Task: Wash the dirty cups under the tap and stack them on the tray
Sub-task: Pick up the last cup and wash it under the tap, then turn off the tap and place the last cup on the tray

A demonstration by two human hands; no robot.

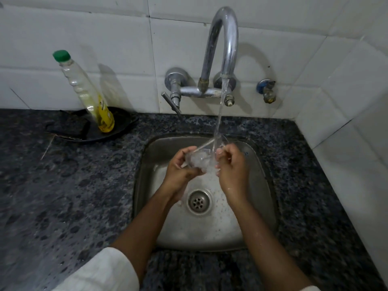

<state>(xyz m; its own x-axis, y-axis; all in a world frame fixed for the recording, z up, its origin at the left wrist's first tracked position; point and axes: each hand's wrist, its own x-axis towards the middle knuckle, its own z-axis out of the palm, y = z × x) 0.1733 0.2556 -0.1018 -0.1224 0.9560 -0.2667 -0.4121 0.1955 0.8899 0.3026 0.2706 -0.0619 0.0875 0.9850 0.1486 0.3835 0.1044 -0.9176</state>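
Centre frame, over the steel sink (260, 164), both hands cradle a clear cup (199, 158) under the tap's (224, 43) stream: left hand (180, 166) and right hand (233, 164) fingers curl around it. Best to turn it slowly, rinsing the inside.

cup (199, 159): clear, blurred by water, outline unsure | hands: fingertips partly hidden behind it

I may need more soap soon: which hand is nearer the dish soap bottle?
Left. The left hand grips the clear cup over the sink, on the side toward the dish soap bottle; the right hand holds the cup's far side.
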